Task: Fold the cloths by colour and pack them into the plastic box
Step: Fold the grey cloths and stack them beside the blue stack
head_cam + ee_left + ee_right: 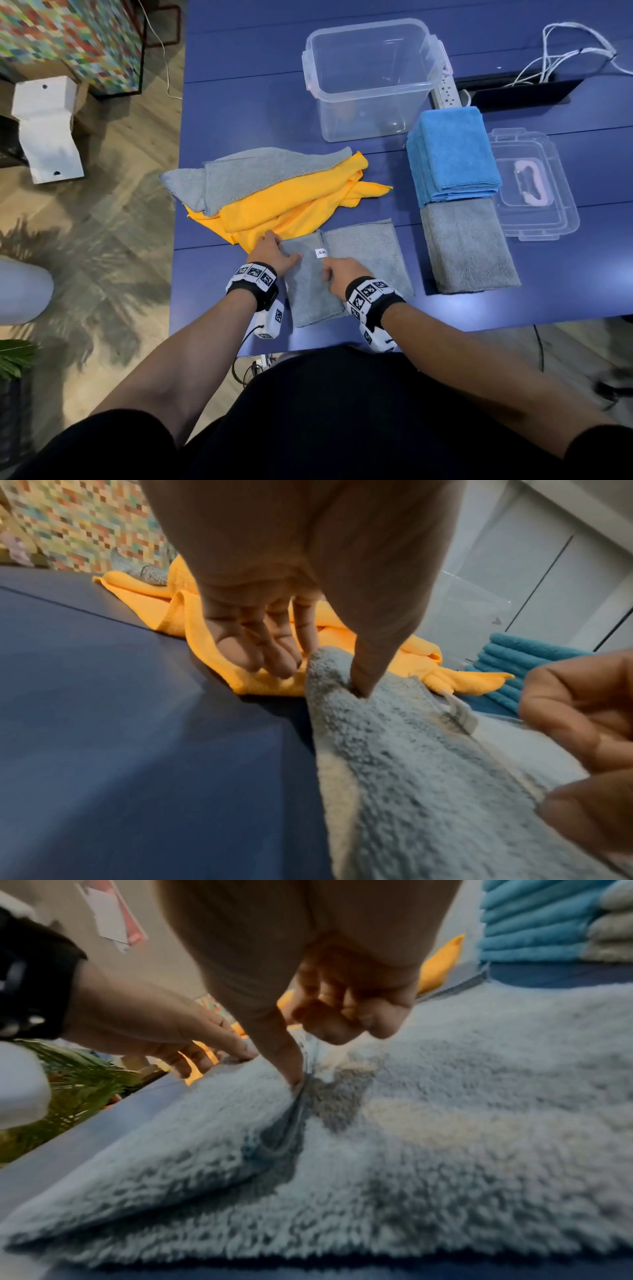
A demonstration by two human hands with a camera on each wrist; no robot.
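Head view shows both hands on a grey cloth (346,270) lying half folded on the blue surface (239,102). Left hand (272,255) pinches its far corner (thumb on top). Right hand (337,274) pinches the folded edge. Clear plastic box (373,80) sits well behind, open.

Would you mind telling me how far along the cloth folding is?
Done: folded blue stack and grey stack beside the box. In hand: both hands, left and right, fold a grey cloth. Left: the loose orange cloths, another grey cloth, and all packing; the box holds nothing.
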